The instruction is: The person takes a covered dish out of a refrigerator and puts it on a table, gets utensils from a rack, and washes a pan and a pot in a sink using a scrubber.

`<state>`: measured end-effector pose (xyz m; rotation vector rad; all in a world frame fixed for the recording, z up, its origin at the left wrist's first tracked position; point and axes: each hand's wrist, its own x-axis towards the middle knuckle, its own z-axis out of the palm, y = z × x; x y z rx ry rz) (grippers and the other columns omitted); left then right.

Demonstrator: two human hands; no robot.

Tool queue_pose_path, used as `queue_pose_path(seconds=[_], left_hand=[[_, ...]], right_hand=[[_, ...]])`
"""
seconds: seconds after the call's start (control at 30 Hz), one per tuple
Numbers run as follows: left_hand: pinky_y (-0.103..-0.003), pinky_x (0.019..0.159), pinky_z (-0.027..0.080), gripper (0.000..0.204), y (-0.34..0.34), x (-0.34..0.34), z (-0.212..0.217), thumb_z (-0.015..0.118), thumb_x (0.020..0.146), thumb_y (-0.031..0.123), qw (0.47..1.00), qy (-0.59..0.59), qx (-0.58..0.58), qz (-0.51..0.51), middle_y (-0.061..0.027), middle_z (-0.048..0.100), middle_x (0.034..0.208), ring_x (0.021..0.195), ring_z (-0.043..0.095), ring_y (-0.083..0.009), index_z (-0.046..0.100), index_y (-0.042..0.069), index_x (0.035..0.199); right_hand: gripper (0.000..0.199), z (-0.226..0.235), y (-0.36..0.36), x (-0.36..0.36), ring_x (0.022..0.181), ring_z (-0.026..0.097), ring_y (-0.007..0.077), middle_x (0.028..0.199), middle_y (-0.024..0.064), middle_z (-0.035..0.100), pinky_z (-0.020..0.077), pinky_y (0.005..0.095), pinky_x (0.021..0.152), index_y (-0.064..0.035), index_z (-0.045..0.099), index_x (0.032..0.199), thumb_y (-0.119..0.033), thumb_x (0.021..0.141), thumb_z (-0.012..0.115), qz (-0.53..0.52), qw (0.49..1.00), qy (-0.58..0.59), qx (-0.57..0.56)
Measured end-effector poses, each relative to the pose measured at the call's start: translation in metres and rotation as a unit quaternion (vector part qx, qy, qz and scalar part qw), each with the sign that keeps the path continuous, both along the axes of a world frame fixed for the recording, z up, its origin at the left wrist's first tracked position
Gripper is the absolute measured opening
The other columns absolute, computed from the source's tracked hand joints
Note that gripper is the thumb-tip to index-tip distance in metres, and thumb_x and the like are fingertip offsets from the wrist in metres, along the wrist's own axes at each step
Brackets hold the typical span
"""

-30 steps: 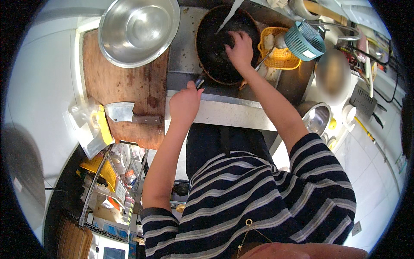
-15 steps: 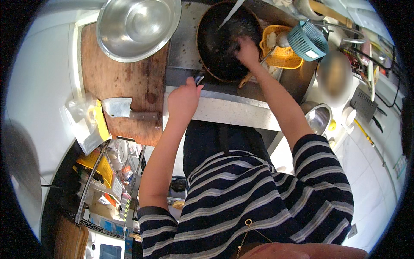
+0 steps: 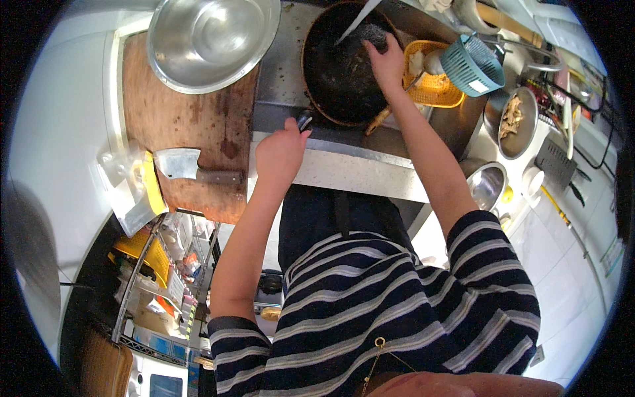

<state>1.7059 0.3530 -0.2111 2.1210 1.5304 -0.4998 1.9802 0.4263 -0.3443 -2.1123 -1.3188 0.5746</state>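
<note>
Round black wok [image 3: 340,73] sits in steel sink [image 3: 281,92], under running water | left hand [image 3: 281,152] closed on its handle, steadying | right hand [image 3: 387,59] pressing dark scrubber [image 3: 372,33] inside | 1 cleaver [image 3: 192,169] parked on wooden board [image 3: 178,122]

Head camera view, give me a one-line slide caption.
Left hand grips black wok handle; right hand scrubs inside it.

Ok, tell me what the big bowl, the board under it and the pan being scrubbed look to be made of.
Big bowl: probably stainless steel, judging by its bright, mirror-like grey sheen.
Board: wood, brown and worn, with dark stains and visible grain.
Pan: dark metal, perhaps iron or carbon steel; matte black inside, with a brownish rim. The right hand presses a dark scrubber into it while the left hand grips its handle.
</note>
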Motion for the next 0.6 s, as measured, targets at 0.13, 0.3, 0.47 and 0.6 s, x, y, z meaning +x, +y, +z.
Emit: queue_pose_path(seconds=[0.13,0.3,0.47,0.6], left_hand=[[-0.045,0.051,0.054,0.039,0.003,0.001,0.000,0.056,0.096,0.045,1.000,-0.019,0.013,-0.016,-0.0148,0.067,0.066,0.060,0.068,-0.0338,0.059,0.007,0.101],[-0.046,0.050,0.053,0.039,0.004,0.003,0.001,0.056,0.096,0.045,1.000,-0.018,0.018,-0.009,-0.0150,0.067,0.066,0.060,0.068,-0.0337,0.059,0.006,0.101],[-0.045,0.050,0.053,0.040,0.001,-0.002,-0.002,0.056,0.096,0.045,1.000,-0.016,0.003,0.001,-0.0149,0.067,0.065,0.060,0.068,-0.0335,0.059,0.006,0.102],[-0.045,0.051,0.054,0.040,0.000,-0.003,0.001,0.055,0.097,0.046,1.000,-0.011,0.009,0.001,-0.0147,0.066,0.065,0.060,0.068,-0.0336,0.058,0.006,0.100]], right_hand=[[0.051,-0.026,-0.003,0.019,0.109,0.061,0.0384,0.122,0.0175,0.059,0.0521,0.0475,0.088,-0.0118,0.061,0.124,-0.022,0.077,0.079,0.097,0.982,-0.114,-0.115],[0.054,-0.030,0.005,0.037,0.100,0.067,0.0350,0.115,0.0180,0.061,0.0544,0.0453,0.088,-0.0072,0.059,0.124,-0.029,0.078,0.076,0.007,0.993,-0.003,-0.114],[0.044,-0.006,0.003,0.034,0.090,0.066,0.0180,0.111,0.0044,0.066,0.0495,0.0338,0.070,-0.0123,0.058,0.121,-0.039,0.087,0.069,-0.136,0.790,0.570,-0.181],[0.049,-0.009,0.018,0.025,0.097,0.066,0.0231,0.117,0.0081,0.067,0.0499,0.0351,0.074,-0.0123,0.057,0.125,-0.043,0.088,0.068,0.026,0.720,0.664,-0.199]])
